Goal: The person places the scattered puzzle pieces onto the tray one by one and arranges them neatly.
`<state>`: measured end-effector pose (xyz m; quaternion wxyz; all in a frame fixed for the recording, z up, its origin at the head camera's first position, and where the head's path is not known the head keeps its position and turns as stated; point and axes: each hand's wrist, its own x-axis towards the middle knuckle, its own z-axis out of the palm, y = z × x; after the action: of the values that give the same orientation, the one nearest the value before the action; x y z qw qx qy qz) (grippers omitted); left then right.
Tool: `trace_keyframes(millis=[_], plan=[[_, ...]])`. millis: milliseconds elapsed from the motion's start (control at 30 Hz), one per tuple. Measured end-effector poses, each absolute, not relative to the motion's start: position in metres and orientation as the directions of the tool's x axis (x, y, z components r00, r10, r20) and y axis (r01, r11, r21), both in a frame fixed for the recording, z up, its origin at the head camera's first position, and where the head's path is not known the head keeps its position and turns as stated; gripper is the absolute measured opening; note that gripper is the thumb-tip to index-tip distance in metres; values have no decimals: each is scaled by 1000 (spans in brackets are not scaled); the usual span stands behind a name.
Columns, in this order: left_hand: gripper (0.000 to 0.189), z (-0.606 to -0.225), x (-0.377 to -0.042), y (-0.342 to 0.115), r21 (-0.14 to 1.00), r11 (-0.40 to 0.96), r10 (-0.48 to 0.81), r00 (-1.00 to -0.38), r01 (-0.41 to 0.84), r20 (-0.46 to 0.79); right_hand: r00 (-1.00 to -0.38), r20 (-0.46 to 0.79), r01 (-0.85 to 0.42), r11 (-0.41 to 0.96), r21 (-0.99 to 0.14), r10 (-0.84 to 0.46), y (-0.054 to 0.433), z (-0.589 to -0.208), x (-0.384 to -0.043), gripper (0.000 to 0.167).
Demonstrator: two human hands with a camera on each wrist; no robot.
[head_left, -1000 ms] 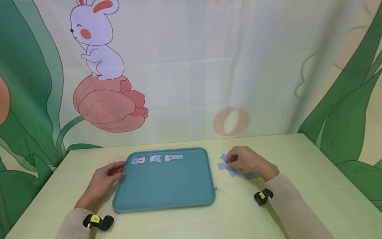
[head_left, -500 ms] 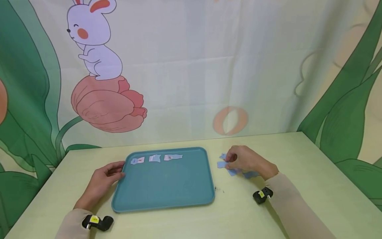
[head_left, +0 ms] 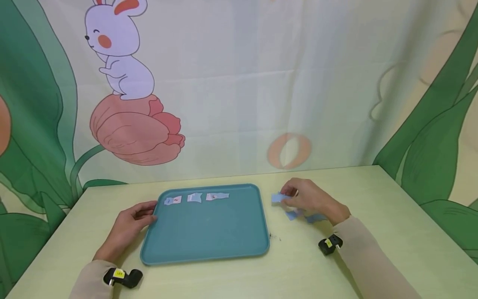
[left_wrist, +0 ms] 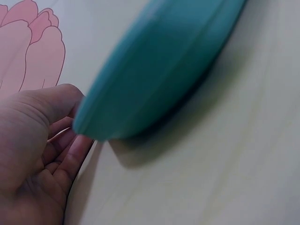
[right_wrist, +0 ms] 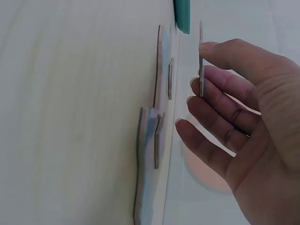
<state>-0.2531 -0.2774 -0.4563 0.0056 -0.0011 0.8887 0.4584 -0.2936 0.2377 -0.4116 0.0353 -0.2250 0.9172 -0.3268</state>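
In the head view my right hand (head_left: 311,198) is just right of the tray, pinching a light-blue puzzle piece (head_left: 277,198) between thumb and fingers. The right wrist view shows that thin flat piece (right_wrist: 201,33) edge-on, raised off the table. Beneath this hand lie several other blue puzzle pieces (head_left: 291,215), partly covered by it. My left hand (head_left: 128,224) grips the left rim of a teal tray (head_left: 205,232). Thumb and fingers meet the tray's edge (left_wrist: 140,89) in the left wrist view. Along the tray's far side, three puzzle pieces (head_left: 194,198) lie in a row.
A pale yellow table (head_left: 231,280) carries everything, with small dark marks (head_left: 274,236) right of the tray. Behind its far edge hangs a curtain (head_left: 220,104) printed with a rabbit and plants. Each wrist wears a small black camera (head_left: 330,244).
My right hand has risen slightly, lifting a light-blue puzzle piece from the others on the table. The left hand and tray have stayed in place.
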Motion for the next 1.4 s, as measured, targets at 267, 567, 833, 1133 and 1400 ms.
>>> trace_keyframes(millis=[267, 567, 833, 1133, 1400], plan=[[52, -457, -252, -279, 838, 545, 3, -1000, 6, 5, -854, 226, -507, 654, -561, -469, 230, -408, -296, 15], [51, -460, -252, -280, 837, 547, -12, -1000, 6, 15, -827, 234, -546, 633, -548, -511, 208, -396, -301, 15], [53, -459, -252, -280, 838, 546, -13, -1000, 6, 16, -787, 249, -606, 634, -481, -564, 189, -384, -315, 17], [53, -459, -253, -277, 839, 544, -18, -1000, -2, 9, -743, 250, -661, 621, -422, -621, 175, -383, -327, 14], [53, -458, -252, -278, 839, 545, -23, -1000, -9, 4, -743, 228, -658, 626, -419, -629, 161, -393, -335, 16]])
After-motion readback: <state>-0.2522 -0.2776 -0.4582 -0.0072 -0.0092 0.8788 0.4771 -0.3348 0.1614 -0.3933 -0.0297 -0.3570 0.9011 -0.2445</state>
